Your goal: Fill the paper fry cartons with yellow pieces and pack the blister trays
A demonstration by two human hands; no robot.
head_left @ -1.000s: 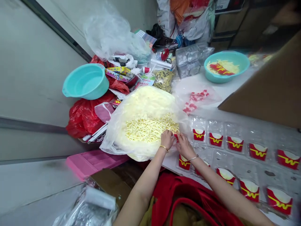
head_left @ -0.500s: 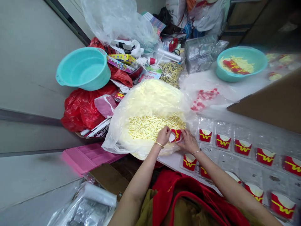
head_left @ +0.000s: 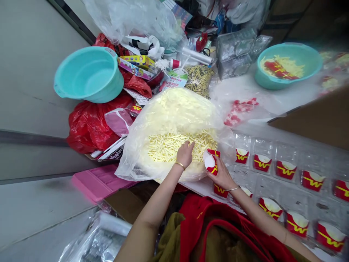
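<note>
My left hand point(head_left: 185, 153) is over the pale yellow fry-shaped sticks point(head_left: 163, 147), its fingers partly stretched and apart, holding nothing that I can see. These sticks lie loose in a large clear plastic bag point(head_left: 131, 160) with its mouth toward me. Just right of the bag's opening, my right hand point(head_left: 223, 174) grips a small red french fry box point(head_left: 213, 168) with yellow markings, tilted so its white inside faces left. Close to the right wrist stand more red fry boxes point(head_left: 241, 156) in clear plastic trays point(head_left: 256, 143).
A turquoise basin point(head_left: 89, 76) sits at the left on red bags point(head_left: 91, 125). Another turquoise basin point(head_left: 289, 82), at the right, holds sticks and red boxes. A bag of red and white pieces point(head_left: 240, 111) lies behind the trays. Brown cardboard point(head_left: 319, 112) juts in from the right.
My left hand has let go of the fry box and moved left over the sticks. My right hand has drawn the box slightly right and turned it.
</note>
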